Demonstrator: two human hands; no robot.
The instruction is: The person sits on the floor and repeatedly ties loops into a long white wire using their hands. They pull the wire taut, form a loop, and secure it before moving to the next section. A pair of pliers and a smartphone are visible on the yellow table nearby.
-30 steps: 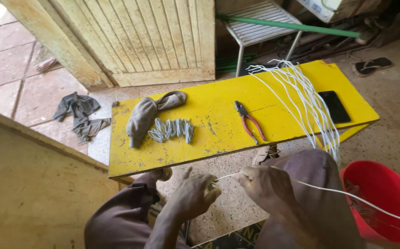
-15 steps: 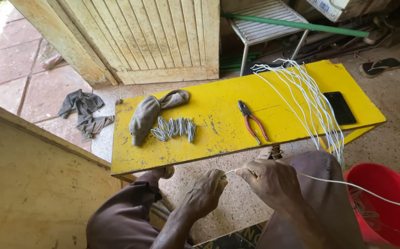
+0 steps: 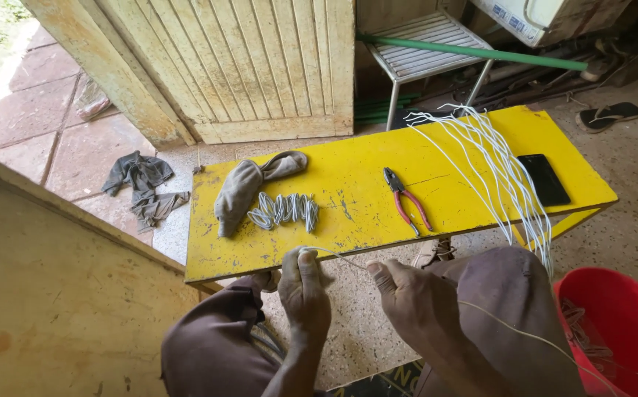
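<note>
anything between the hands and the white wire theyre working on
Nothing visible does: the left hand and right hand both already pinch the thin white wire, in front of the yellow bench.

One pair of pliers [image 3: 406, 200], one black phone [image 3: 544, 179], one grey cloth [image 3: 245, 187] and one red bucket [image 3: 620, 323] are counted, with two hands seen.

The left hand [image 3: 304, 290] and right hand [image 3: 414, 301] pinch a thin white wire [image 3: 341, 257] between them, just below the near edge of a yellow bench [image 3: 363, 184]. On the bench lie a grey cloth [image 3: 242, 187], a small bundle of bent wire pieces [image 3: 284, 211], red-handled pliers [image 3: 406, 200], a sheaf of long white wires [image 3: 495, 169] and a black phone [image 3: 544, 179]. A red bucket [image 3: 620, 323] stands beside the right knee, and a dark rag [image 3: 142, 184] lies on the floor near the wooden door [image 3: 238, 66].
</note>
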